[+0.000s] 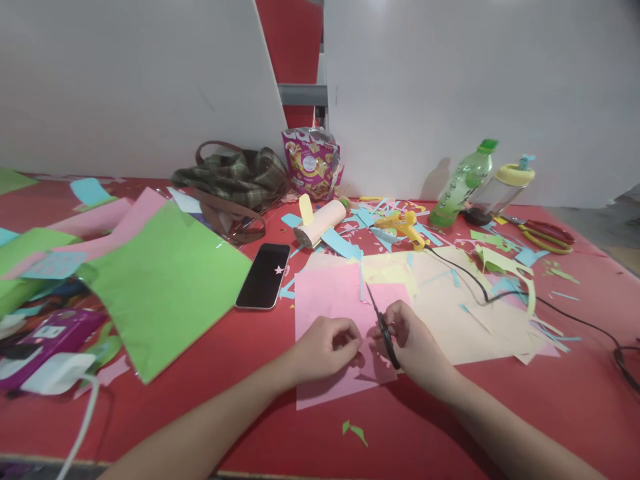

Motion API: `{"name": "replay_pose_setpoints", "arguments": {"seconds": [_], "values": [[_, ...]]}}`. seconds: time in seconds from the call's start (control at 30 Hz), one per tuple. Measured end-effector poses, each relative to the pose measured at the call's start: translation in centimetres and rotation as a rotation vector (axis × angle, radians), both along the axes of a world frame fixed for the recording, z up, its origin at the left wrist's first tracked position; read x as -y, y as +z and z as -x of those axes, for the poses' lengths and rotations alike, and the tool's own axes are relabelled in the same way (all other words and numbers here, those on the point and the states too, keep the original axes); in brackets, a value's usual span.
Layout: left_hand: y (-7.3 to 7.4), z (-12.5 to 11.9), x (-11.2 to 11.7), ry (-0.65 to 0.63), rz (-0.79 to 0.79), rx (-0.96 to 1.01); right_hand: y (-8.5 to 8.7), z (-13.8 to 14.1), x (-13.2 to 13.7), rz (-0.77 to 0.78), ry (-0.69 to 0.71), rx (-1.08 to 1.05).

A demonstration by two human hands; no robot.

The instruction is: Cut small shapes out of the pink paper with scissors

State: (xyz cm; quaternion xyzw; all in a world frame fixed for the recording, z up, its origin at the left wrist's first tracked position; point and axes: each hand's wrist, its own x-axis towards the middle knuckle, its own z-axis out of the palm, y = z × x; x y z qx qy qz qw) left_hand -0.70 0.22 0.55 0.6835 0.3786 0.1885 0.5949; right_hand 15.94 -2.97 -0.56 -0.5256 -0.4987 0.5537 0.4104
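Apparently mid-cutting, clock centred on the pink sheet (320, 293), which lies on the red counter (300, 447) beneath both hands. Right hand (420, 340): fingers closed round black-handled scissors (386, 340), tips toward 11 o'clock; blade gap not resolved. Left hand (323, 350): fingers loosely curled, thumb near fingertips; cannot tell whether a small piece is pinched there. Done, as judged from the layout: a pink star (279, 270) cut out and lying on the phone (263, 280) at 10 o'clock; a pale paper tube (325, 223) rolled, between 11 and 12, with a yellow tab (305, 209) standing at it, attachment uncertain; many blue offcuts around 12 to 1. Left: the pink sheet looks largely whole, likewise the cream sheet (440, 333) at 3, so uncut stock remains. Glue gun (403, 227) lies at 1, apart from the hands. Containers: green-capped bottle (460, 190), between 1 and 2, see-through, fill level unclear; beside it a clear jar with a yellow rim (515, 175), no contents made out. Purple snack bag (305, 163), between 11 and 12, upright, contents hidden. Plaid cloth bag (235, 177) at 11, slumped, contents likewise hidden.
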Motion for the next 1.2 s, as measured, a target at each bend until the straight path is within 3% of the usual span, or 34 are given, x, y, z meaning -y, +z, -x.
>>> {"name": "replay_pose_setpoints", "arguments": {"seconds": [0.27,0.47,0.57,0.77,0.87,1.03,1.2], "values": [[0.1,0.5,-0.8,-0.278,-0.318,-0.168,0.5,-0.1,0.3,-0.09,0.125,0.195],[-0.5,0.3,-0.5,-0.311,-0.388,-0.179,0.4,0.1,0.4,-0.115,0.128,0.183],[-0.6,0.4,-0.7,-0.21,-0.365,-0.183,0.2,0.1,0.3,-0.077,0.052,0.125],[-0.5,0.7,-1.6,0.168,-0.164,-0.107,0.4,-0.1,-0.2,-0.136,-0.184,-0.098],[-0.5,0.8,-1.9,0.302,-0.109,-0.025,0.8,0.1,-0.1,-0.137,-0.124,-0.212],[-0.5,0.7,-2.4,0.421,-0.005,0.105,0.8,0.9,0.9,0.011,0.141,-0.203],[0.9,0.4,-3.3,0.526,-0.151,0.173,0.5,1.3,1.4,0.107,0.176,-0.199]]}}
